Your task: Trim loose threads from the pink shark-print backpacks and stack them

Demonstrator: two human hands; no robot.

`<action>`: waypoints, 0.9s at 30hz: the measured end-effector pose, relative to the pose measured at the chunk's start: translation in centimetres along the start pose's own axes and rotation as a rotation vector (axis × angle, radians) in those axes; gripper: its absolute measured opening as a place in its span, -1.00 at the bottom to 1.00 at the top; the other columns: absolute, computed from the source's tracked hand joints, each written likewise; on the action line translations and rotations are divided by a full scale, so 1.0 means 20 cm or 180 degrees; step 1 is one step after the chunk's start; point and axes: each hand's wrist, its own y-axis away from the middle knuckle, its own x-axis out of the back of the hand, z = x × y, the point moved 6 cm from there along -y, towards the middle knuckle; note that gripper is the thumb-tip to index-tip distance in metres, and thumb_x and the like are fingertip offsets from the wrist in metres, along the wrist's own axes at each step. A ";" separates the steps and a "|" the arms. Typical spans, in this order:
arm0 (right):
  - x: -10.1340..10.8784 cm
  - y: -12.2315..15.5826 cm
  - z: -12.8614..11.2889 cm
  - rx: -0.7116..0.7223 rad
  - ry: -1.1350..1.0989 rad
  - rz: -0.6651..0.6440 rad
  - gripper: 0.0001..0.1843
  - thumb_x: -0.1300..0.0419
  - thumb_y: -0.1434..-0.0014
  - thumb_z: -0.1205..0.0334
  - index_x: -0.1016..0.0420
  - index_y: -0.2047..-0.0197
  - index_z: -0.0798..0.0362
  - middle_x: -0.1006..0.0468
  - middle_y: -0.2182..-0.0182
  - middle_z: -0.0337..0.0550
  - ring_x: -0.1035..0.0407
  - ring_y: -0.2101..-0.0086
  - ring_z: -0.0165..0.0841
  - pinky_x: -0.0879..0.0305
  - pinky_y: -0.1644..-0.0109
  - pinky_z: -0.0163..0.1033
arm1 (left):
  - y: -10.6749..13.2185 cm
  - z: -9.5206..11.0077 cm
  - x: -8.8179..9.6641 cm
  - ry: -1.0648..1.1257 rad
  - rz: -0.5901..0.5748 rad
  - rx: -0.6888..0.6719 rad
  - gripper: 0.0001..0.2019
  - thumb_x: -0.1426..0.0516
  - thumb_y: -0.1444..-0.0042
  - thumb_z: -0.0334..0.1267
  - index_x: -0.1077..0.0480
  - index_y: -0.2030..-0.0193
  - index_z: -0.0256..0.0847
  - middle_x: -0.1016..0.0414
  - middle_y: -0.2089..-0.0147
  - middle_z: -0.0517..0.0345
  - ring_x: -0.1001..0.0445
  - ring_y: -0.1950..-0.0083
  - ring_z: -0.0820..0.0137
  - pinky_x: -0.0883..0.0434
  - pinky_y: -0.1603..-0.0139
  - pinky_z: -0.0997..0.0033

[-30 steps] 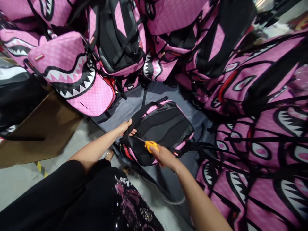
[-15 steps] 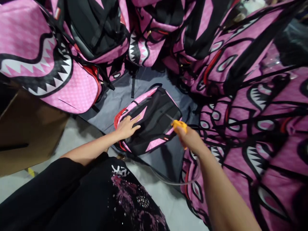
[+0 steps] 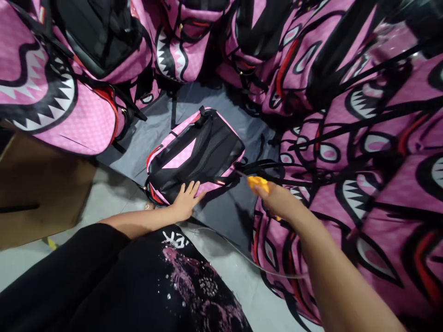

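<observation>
A small black and pink backpack (image 3: 211, 159) lies flat, its black strap side facing up. My left hand (image 3: 186, 201) rests with fingers spread on its near edge, close to the pink corner piece. In my right hand (image 3: 277, 198) is an orange air blow gun (image 3: 258, 183), with my fingers wrapped round the handle. Its thin nozzle points left at the backpack's right end, near the black straps; whether it touches them I cannot tell. A clear hose (image 3: 242, 257) curves below, partly hidden by my right forearm.
Under the backpack is a grey sheet (image 3: 221, 226) on the pale floor. Pink shark-mouth backpacks (image 3: 79, 113) surround it at the back and left, with a dense pile (image 3: 346, 184) on the right. A cardboard box (image 3: 38, 184) stands at the left.
My left hand has moved from the backpack's left end to its near edge. The blow gun's nozzle has gone from above the black panel to the right end. The view has shifted.
</observation>
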 end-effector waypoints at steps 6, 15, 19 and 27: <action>-0.13 0.13 0.14 -0.0036 -0.0690 -0.0274 -0.61 0.01 -0.33 0.00 -0.43 0.06 0.13 -0.35 0.71 -0.30 -0.29 0.69 -0.35 -0.15 0.56 -0.32 | -0.10 -0.27 0.03 0.1985 0.0228 0.1396 -0.55 0.04 -0.35 -0.10 -0.32 -0.29 -0.17 -0.54 -0.07 -0.13 -0.51 -0.04 0.13 -0.43 -0.04 0.17; -0.22 0.14 0.16 0.0145 -0.0988 -0.0064 -0.60 0.06 -0.36 -0.03 -0.41 0.03 0.09 -0.43 0.65 -0.25 -0.28 0.70 -0.36 -0.16 0.55 -0.30 | -0.09 -0.30 0.06 0.2293 0.0554 0.1572 -0.60 0.03 -0.35 -0.08 -0.40 -0.23 -0.08 -0.48 -0.17 -0.04 -0.43 -0.15 0.17 -0.38 -0.17 0.14; -0.24 0.13 0.16 0.0088 -0.0534 0.0220 -0.53 0.06 -0.37 -0.09 -0.38 -0.05 0.10 -0.58 0.41 -0.04 -0.47 0.47 -0.25 -0.24 0.40 -0.27 | -0.11 -0.13 0.10 0.0812 0.0607 0.0982 -0.56 -0.03 -0.32 -0.11 -0.29 -0.33 0.13 -0.05 -0.48 -0.01 -0.13 -0.37 0.00 -0.22 -0.26 -0.11; -0.90 0.44 -0.06 0.0057 0.0217 -0.0300 -0.58 0.11 -0.41 -0.06 -0.33 -0.05 0.06 -0.60 0.34 0.03 -0.56 0.28 -0.13 -0.30 0.29 -0.23 | 0.06 -0.42 0.39 0.1891 0.1219 0.1051 -0.61 -0.11 -0.25 -0.07 -0.44 -0.17 -0.08 -0.40 -0.26 0.02 -0.28 -0.32 0.15 -0.16 -0.36 0.11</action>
